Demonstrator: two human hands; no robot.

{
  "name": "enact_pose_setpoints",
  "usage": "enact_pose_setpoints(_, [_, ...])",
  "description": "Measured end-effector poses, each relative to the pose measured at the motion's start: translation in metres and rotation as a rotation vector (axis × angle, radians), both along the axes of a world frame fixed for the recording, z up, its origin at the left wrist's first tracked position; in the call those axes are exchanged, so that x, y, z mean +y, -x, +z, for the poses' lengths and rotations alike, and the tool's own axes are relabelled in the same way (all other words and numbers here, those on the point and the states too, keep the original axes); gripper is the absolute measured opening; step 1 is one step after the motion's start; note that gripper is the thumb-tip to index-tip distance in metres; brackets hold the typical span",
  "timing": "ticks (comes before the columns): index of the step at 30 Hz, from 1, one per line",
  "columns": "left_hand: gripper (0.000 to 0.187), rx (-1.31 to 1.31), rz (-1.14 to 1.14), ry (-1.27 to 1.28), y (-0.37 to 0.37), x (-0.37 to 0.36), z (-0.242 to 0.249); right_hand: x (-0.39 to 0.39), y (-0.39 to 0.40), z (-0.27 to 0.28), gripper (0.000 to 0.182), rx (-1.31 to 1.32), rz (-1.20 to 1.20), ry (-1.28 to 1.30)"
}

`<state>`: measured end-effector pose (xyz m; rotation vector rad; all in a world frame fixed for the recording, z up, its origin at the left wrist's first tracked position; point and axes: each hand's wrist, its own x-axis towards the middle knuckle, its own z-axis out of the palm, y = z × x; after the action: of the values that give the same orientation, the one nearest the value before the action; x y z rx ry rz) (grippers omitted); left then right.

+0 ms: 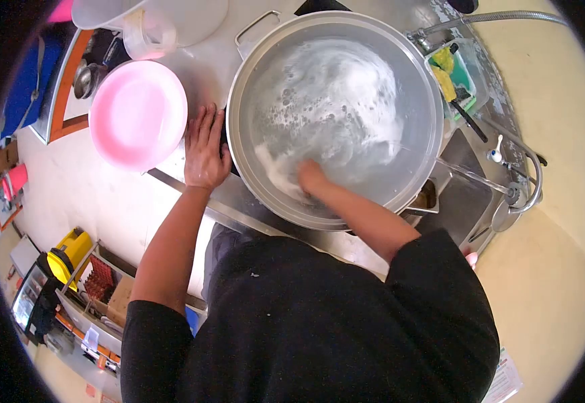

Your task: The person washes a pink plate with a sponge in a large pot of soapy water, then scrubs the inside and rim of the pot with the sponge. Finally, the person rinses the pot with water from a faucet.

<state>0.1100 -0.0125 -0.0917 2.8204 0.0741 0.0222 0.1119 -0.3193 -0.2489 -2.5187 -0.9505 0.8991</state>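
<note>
A large round metal pot [234,127] holds cloudy, sudsy water [336,87] with white foam swirling on it. My right hand [312,178] is dipped into this water near the pot's front side; its fingers are under the surface and blurred, so whether they hold anything is hidden. Flat on the steel counter, just left of the pot, my left hand [206,148] rests with its fingers stretched out and nothing in it. Beside that hand sits a pink round basin [138,115].
From the tap [511,195] at the right, a thin stream of water runs toward the pot's rim. A green container [465,74] with yellow sponges and a black-handled tool stands behind the pot's right side. A clear plastic container [192,23] is at the back left.
</note>
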Motion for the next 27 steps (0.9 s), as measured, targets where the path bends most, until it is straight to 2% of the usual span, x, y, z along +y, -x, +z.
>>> enact_pose_setpoints(1, [0.076, 0.008, -0.002, -0.002, 0.001, 0.0, -0.001, 0.033, -0.008, 0.021, 0.019, -0.014, -0.103, -0.069])
enact_pose_setpoints(3, [0.076, 0.02, 0.008, -0.008, 0.0, 0.001, -0.002, 0.068, -0.036, 0.005, 0.014, -0.068, -0.162, -0.054])
enact_pose_setpoints(6, [0.077, 0.034, 0.007, -0.004, -0.001, -0.002, 0.006, 0.096, -0.083, -0.025, 0.015, -0.191, -0.246, -0.108])
enact_pose_setpoints(8, [0.077, 0.04, 0.001, -0.011, -0.001, 0.0, 0.004, 0.095, -0.13, -0.024, 0.018, -0.117, -0.2, -0.16])
enact_pose_setpoints(9, [0.077, 0.04, -0.004, -0.008, -0.002, 0.002, 0.004, 0.091, -0.15, -0.024, 0.019, -0.173, -0.214, -0.088])
enact_pose_setpoints(11, [0.078, 0.043, -0.009, 0.005, -0.001, 0.003, 0.003, 0.071, -0.184, -0.025, 0.023, -0.235, -0.227, 0.041])
enact_pose_setpoints(15, [0.077, 0.047, 0.0, 0.006, -0.001, 0.002, 0.004, -0.006, -0.238, -0.026, 0.034, -0.146, -0.247, 0.256])
enact_pose_setpoints(20, [0.077, 0.053, 0.003, 0.005, -0.002, 0.003, 0.005, -0.118, -0.234, -0.022, 0.051, -0.061, -0.302, 0.492])
enact_pose_setpoints(22, [0.078, 0.056, 0.003, 0.011, 0.0, 0.002, 0.004, -0.114, -0.202, 0.048, 0.054, 0.03, -0.475, 0.428])
enact_pose_setpoints(24, [0.078, 0.051, 0.006, 0.006, 0.0, 0.002, 0.001, -0.173, -0.151, -0.042, 0.051, -0.435, 0.098, 0.764])
enact_pose_setpoints(25, [0.078, 0.056, 0.008, 0.009, 0.0, 0.001, 0.003, -0.179, -0.125, -0.044, 0.044, -0.296, 0.013, 0.598])
enact_pose_setpoints(27, [0.079, 0.066, 0.02, 0.012, -0.001, -0.001, 0.005, -0.169, -0.087, -0.045, 0.035, -0.077, 0.146, 0.575])
